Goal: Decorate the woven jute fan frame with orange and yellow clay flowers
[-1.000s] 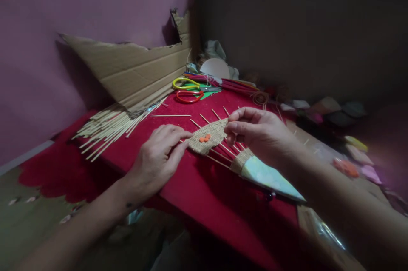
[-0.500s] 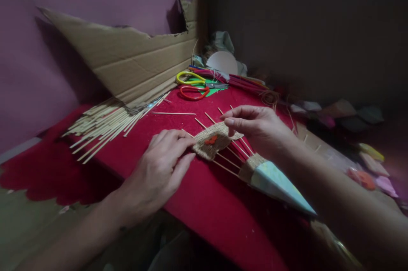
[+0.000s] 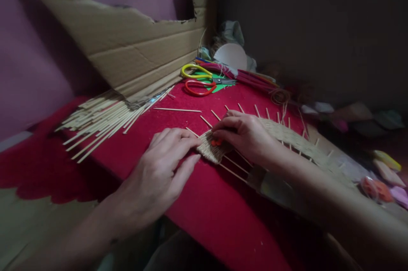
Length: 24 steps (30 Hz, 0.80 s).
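Observation:
A curved woven strip of straw-coloured cord [image 3: 210,152] lies on the red cloth, worked around several thin sticks [image 3: 236,172]. Small orange stitches [image 3: 217,141] show on its near end. My left hand [image 3: 167,166] grips the strip's left edge between fingers and thumb. Over the weave beside the orange stitches, my right hand [image 3: 247,137] has its fingertips pinched together; whatever is between them is hidden. The strip's long far part [image 3: 283,131] curves away to the right, partly behind my right forearm.
Scissors [image 3: 199,87] with yellow and red handles lie behind the weaving. A loose stick [image 3: 177,109] is nearby. To the left, a bundle of sticks [image 3: 98,115] sits under leaning cardboard [image 3: 127,49]. Coloured packets [image 3: 378,189] lie at right.
My right hand has moved left and down onto the weave near the orange stitches. My left hand keeps its hold on the edge. The view has shifted, showing more of the strip's far part.

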{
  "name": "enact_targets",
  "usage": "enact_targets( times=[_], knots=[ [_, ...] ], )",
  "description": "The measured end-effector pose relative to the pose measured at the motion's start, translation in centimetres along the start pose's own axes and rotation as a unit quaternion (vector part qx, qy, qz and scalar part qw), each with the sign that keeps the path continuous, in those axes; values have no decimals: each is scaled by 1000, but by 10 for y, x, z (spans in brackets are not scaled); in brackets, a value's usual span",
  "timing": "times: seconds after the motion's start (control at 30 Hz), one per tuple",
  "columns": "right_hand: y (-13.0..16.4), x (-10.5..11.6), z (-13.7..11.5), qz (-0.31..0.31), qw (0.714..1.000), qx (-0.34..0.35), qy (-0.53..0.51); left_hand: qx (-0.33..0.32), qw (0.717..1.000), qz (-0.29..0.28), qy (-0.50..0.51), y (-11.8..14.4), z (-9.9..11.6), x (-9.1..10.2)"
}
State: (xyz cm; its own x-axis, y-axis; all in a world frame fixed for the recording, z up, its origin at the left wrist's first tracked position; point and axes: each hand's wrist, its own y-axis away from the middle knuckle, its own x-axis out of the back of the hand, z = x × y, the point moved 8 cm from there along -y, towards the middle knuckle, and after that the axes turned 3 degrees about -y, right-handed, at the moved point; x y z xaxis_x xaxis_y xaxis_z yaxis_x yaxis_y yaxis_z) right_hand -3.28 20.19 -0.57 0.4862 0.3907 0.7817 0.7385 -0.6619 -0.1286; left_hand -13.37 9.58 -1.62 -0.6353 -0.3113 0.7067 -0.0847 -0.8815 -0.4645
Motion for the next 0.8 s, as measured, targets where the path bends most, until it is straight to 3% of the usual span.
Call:
enact_targets(
  times=[0.37, 0.57, 0.8],
  knots=[
    [5, -3, -5, -47, 998, 30, 27, 1, 1000, 1, -4, 0, 0, -1],
    [10, 5, -7, -37, 999, 25, 31, 1, 1000, 2, -2, 2, 0, 1],
    [15, 0, -14, -46, 997, 54, 40, 7, 1000, -2, -2, 2, 0, 0]
  ],
)
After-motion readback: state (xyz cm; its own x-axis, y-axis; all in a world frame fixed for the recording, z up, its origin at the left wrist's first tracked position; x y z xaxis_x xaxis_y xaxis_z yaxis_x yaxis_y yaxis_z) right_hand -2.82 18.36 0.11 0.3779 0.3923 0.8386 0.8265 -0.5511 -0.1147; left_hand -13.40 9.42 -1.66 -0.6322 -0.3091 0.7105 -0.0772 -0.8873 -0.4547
